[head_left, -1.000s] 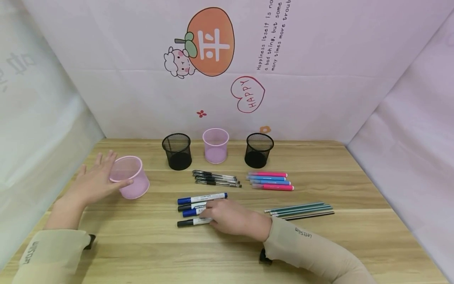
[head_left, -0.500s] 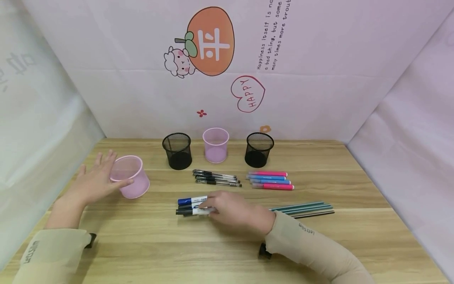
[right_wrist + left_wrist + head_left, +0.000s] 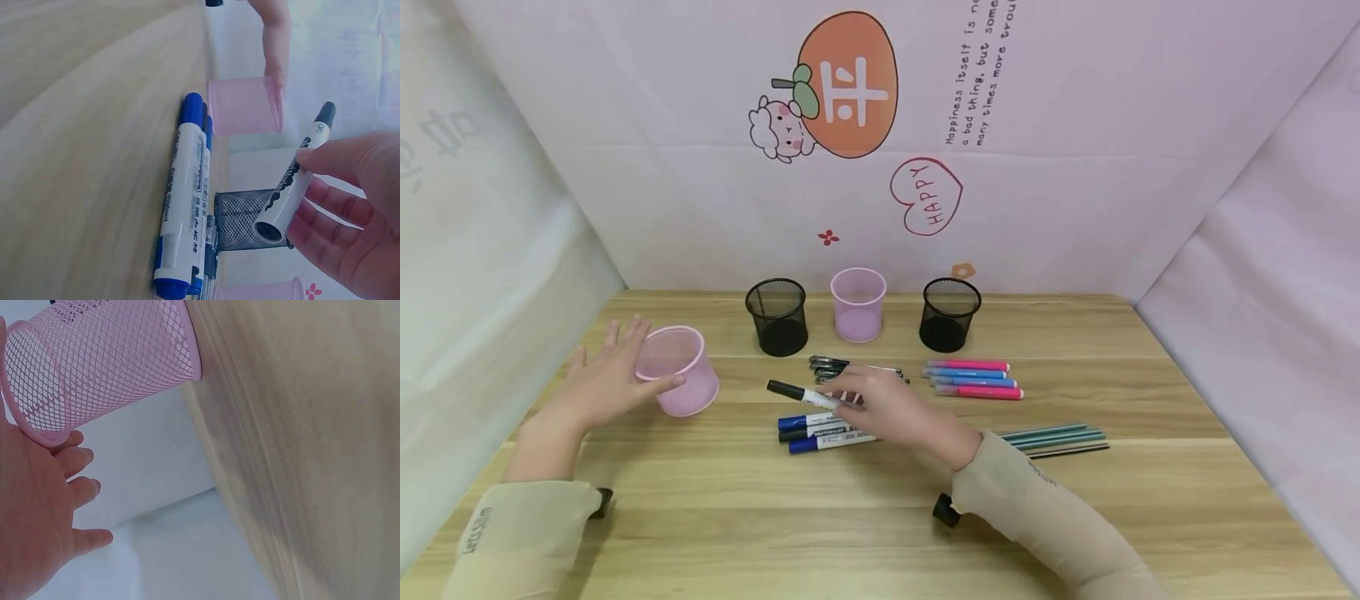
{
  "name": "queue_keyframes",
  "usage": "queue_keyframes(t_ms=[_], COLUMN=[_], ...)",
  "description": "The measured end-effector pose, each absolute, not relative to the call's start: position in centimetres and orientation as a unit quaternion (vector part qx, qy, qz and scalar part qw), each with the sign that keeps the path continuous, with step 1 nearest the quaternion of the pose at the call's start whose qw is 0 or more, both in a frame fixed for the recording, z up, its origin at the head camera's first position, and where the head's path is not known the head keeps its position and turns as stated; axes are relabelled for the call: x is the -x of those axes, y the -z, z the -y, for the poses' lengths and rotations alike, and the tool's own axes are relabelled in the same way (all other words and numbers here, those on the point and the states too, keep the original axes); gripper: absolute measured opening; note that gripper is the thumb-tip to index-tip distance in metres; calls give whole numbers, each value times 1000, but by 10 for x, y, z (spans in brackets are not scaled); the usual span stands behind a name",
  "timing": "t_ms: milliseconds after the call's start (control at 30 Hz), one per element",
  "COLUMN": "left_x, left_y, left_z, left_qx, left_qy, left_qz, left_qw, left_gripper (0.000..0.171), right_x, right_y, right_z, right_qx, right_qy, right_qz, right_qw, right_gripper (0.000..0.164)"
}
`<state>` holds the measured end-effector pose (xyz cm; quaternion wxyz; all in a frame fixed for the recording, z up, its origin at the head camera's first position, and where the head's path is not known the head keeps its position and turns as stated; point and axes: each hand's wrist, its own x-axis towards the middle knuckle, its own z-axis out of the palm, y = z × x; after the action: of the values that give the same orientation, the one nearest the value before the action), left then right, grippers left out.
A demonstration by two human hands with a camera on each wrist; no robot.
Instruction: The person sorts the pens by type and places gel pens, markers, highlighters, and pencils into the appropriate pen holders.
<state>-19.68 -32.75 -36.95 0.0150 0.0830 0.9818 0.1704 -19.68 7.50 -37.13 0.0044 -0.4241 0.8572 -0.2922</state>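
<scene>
Between thumb and fingers my right hand [image 3: 891, 410] pinches a black-capped whiteboard marker [image 3: 786, 389], its cap pointing left. The right wrist view has this marker [image 3: 294, 178] raised and tilted beside the others. Under the hand lie three more whiteboard markers [image 3: 820, 446], two blue-capped and one black-capped, partly covered. My left hand [image 3: 598, 379] rests against the rim of a pink mesh pen cup [image 3: 688, 390] at the left, fingers spread and thumb across its near side. The cup [image 3: 119, 356] stands upright on the table, though sideways in the left wrist view.
Behind stand two black mesh cups [image 3: 781, 329] and another pink mesh cup [image 3: 859, 317]. Black gel pens [image 3: 827, 367], partly behind my right hand, lie near pink and blue felt-tip pens [image 3: 973, 379]. Several pencils [image 3: 1060, 437] lie at the right. White cloth [image 3: 662, 192] encloses the table [image 3: 715, 517].
My right hand has picked up the nearest black-capped marker and carried it up and away from me, over the other markers. The left hand stays on the pink cup.
</scene>
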Motion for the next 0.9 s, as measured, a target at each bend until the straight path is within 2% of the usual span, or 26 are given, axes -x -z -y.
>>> queue_keyframes(t_ms=[333,900], left_x=[197,197], left_y=[369,368], left_z=[327,326], left_qx=[-77,-79], left_qy=[-185,-191], left_qz=[-980,-978], left_qw=[17,21], left_gripper=[112,113], right_x=[212,234], right_y=[368,368], right_z=[-61,-25], right_qx=[398,345], right_qy=[371,491], right_qz=[-839,-799], right_qw=[2,35], right_gripper=[29,30])
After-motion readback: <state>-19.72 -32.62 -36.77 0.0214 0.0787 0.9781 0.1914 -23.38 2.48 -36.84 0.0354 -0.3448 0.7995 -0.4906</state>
